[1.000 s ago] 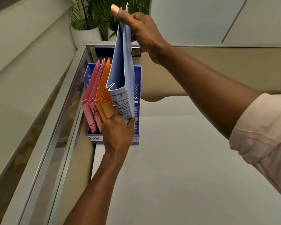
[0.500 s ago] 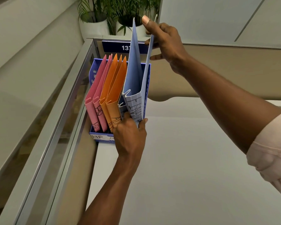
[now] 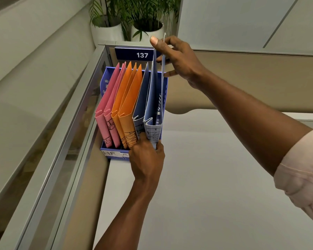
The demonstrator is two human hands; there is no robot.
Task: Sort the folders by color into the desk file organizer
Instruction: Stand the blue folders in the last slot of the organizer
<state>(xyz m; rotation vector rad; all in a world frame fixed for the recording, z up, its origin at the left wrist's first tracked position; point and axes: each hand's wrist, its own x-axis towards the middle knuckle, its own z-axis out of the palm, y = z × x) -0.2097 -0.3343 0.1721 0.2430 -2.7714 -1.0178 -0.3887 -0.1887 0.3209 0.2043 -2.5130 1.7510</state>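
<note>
A blue desk file organizer point(image 3: 105, 83) stands in the desk's far left corner. It holds two pink folders point(image 3: 109, 98) on the left, two orange folders point(image 3: 127, 98) in the middle and a blue folder point(image 3: 142, 98) to their right. A second blue folder point(image 3: 153, 98) stands in the rightmost slot. My right hand point(image 3: 179, 60) pinches that folder's top edge. My left hand point(image 3: 146, 159) grips its lower spine at the organizer's front. White labels on the organizer's front are partly hidden by my left hand.
A grey desk surface point(image 3: 215, 186) spreads in front and to the right. Partition walls with a metal rail point(image 3: 65, 141) run along the left and back. A blue sign reading 137 point(image 3: 137, 55) hangs behind the organizer. Two potted plants point(image 3: 126, 24) stand beyond the partition.
The blue folder in my hands has gone lower into the rightmost slot and stands more upright. Both hands have come down with it.
</note>
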